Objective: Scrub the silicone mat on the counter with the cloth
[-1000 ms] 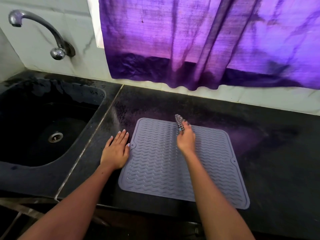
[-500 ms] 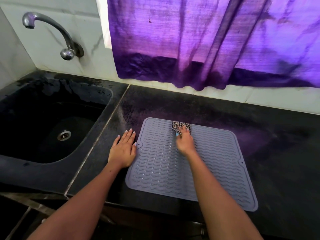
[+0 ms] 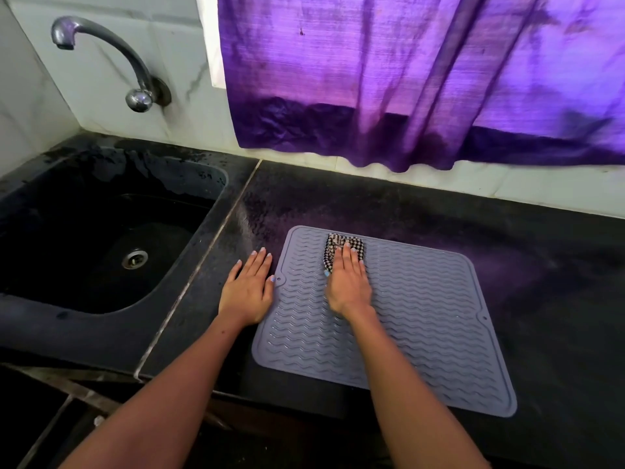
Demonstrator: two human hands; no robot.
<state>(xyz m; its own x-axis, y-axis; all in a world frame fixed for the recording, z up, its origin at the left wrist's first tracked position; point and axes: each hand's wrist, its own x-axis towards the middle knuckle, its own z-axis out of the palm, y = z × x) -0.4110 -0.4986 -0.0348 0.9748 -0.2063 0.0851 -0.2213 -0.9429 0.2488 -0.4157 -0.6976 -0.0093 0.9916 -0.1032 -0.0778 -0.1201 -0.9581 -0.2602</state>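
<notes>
Two hands down, scrub at the mat's far edge.

Left hand [image 3: 248, 292] lies flat on the bench [image 3: 541, 265], fingers spread and clamped on nothing, its thumb side touching the left rim of the silicone mat [image 3: 422, 316] near the corner tab. Just right of it, the right hand [image 3: 348, 284] presses palm-down with fingers together on the checked cloth [image 3: 343, 247], pinning it to the mat rather than pinching it; the cloth bunches out beyond the fingertips, near the mat's far edge. Mat likely light, floppy and grippy on stone but prone to creep, so brace its left rim. Cloth is soft; hold it bunched under the palm, else it should snag on the wavy ribs.
</notes>
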